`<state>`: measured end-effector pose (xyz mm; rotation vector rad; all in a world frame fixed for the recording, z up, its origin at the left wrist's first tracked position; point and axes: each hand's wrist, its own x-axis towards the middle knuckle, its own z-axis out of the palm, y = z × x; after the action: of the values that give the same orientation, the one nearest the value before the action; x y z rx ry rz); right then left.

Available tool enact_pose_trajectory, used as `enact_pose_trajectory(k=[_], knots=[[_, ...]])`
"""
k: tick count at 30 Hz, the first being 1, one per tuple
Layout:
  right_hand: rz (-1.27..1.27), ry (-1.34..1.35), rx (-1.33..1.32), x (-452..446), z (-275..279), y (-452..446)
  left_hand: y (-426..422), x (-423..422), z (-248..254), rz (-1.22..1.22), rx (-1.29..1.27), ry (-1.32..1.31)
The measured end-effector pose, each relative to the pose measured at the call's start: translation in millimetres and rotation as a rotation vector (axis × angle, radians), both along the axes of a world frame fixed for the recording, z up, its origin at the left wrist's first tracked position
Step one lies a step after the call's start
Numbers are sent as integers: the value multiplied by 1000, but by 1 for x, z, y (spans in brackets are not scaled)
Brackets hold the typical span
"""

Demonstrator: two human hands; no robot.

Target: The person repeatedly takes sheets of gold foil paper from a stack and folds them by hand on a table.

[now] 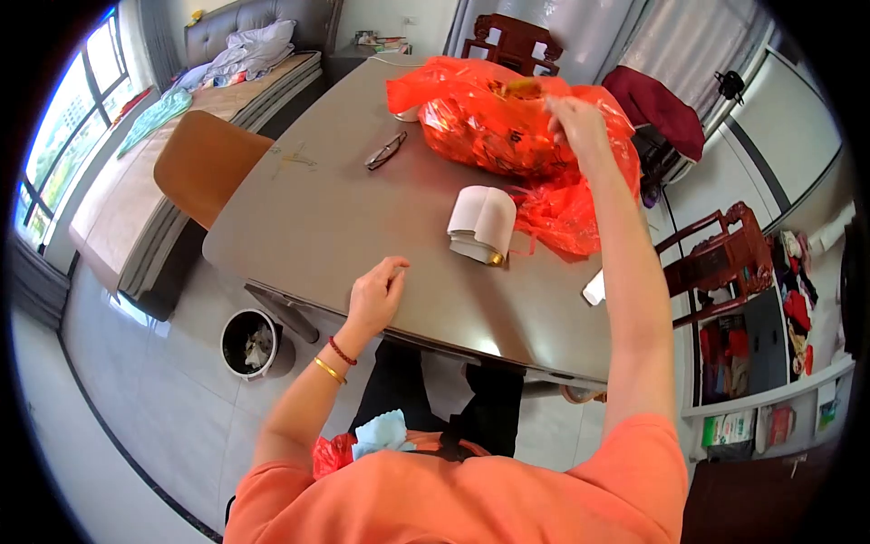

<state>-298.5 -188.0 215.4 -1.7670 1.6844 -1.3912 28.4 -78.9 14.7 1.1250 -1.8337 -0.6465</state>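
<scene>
My right hand [576,127] reaches over a large red plastic bag [480,127] at the far side of the table. Its fingers are bent together beside a yellowish item at the bag's opening; whether they hold it is unclear. My left hand [377,288] is at the table's near edge, fingers loosely curled and partly apart, with nothing in it. Between the hands, a white boxy object [482,220] stands near the bag's loose red end. Folded glasses [387,151] lie left of the bag.
The grey table [299,227] has an orange-brown chair [204,168] at its left and a dark wooden chair [725,263] at its right. A bin [256,344] stands on the floor at lower left. A small white item [594,288] lies near my right forearm.
</scene>
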Motion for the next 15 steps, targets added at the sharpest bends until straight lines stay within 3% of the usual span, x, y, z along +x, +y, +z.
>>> enact_pose_trajectory(k=[5, 8, 15], knots=[[221, 199, 124, 38, -71, 62, -1, -3, -5, -12, -134, -8], [225, 660, 308, 43, -97, 83, -1, -4, -6, -6, -177, -48], [178, 769, 348, 33, -136, 76, 1, -4, -4, 14, -205, 15]])
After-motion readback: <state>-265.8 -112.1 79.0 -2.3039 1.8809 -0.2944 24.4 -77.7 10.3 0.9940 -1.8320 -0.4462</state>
